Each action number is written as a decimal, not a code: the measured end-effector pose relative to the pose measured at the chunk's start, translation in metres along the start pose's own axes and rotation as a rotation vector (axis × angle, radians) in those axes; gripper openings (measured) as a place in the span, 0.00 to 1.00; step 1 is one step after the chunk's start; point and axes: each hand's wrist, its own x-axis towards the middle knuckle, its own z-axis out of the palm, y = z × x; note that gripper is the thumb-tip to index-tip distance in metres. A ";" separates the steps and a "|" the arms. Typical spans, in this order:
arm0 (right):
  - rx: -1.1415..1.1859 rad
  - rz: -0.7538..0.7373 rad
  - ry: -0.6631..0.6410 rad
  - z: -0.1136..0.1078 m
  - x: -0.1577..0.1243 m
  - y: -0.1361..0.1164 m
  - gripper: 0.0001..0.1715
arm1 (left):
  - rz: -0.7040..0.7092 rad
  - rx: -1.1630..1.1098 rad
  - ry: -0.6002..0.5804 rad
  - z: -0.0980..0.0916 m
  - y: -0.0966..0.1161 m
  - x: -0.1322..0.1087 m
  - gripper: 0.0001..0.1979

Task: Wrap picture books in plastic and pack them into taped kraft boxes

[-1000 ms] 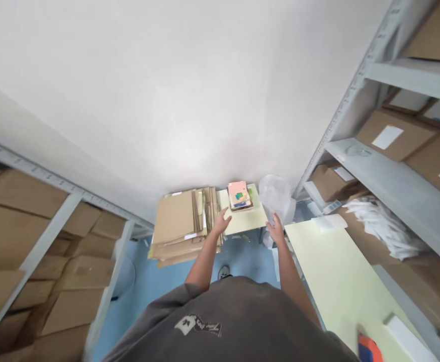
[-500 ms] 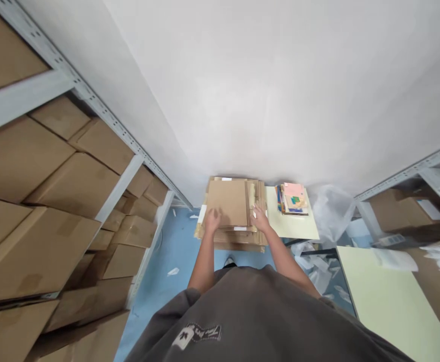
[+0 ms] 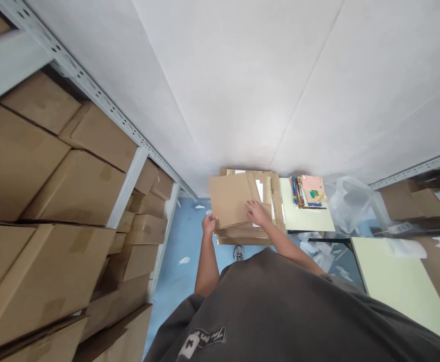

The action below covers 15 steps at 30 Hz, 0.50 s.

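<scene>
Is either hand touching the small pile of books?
No, the left hand and right hand are both at the flat cardboard, while the books lie apart on the pale table to the right.

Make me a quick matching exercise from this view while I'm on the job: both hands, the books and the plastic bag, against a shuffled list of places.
Things:
1. Left hand
2. Right hand
3. Books
4. Plastic bag

Places:
A. Just to the right of the small table, near the wall
B. At the right side of the top cardboard sheet
C. Stacked on the small table
D. At the near left corner of the top cardboard sheet

Pairs: 1-D, 2-B, 3-C, 4-A
</scene>
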 end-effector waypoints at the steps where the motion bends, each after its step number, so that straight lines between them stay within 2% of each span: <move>1: 0.048 0.030 0.054 0.001 -0.002 0.000 0.43 | -0.019 -0.042 -0.010 -0.003 0.000 0.000 0.10; 4: 0.191 0.103 0.175 -0.001 -0.011 0.004 0.43 | -0.041 -0.072 0.025 -0.012 0.004 -0.001 0.10; 6: 0.283 0.118 0.210 -0.007 -0.018 0.007 0.43 | -0.014 -0.056 0.082 -0.020 0.008 -0.003 0.10; 8: 0.393 0.131 0.230 -0.016 -0.023 0.009 0.42 | 0.006 -0.132 0.103 -0.028 0.016 -0.006 0.12; 12: 0.703 0.164 0.218 -0.038 -0.028 0.010 0.43 | 0.059 -0.405 0.008 -0.034 0.041 -0.020 0.22; 15: 0.901 0.161 0.200 -0.064 -0.036 0.016 0.41 | 0.108 -0.538 -0.093 -0.016 0.065 -0.040 0.30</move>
